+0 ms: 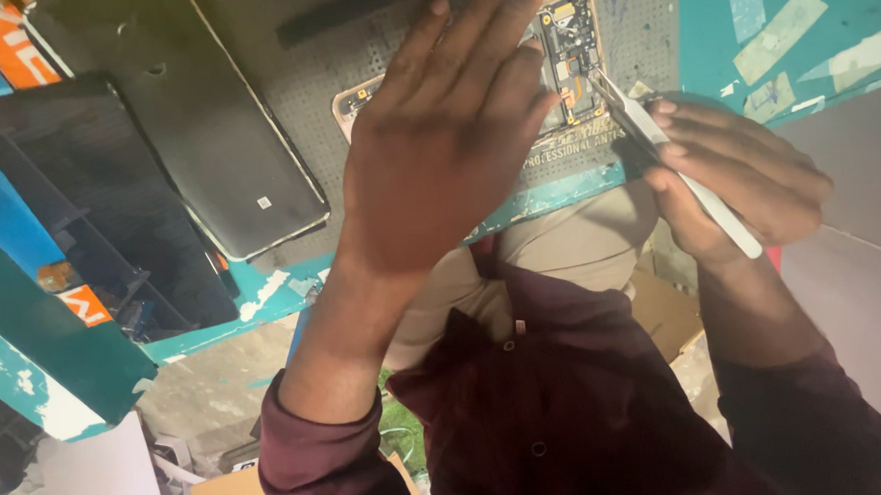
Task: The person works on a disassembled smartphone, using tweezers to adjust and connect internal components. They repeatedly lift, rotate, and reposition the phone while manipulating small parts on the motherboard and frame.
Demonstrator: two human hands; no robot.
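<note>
Grey mat (639,31), left hand (446,138) over opened phone (571,54), right hand (734,175) holding tweezers (674,158)

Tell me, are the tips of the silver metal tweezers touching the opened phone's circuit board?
Touching. The head view shows the silver metal tweezers, pinched in the right hand, with tips resting on the opened phone's circuit board; no gap shows. The left hand lies flat over the phone.

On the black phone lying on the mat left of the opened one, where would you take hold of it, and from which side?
Judging from this view, grip the black phone across its two long edges near the middle, coming from above. It lies flat on the dotted mat, so only the thin sides offer purchase. Its lower end overhangs the table's edge and is free of the left hand.
</note>
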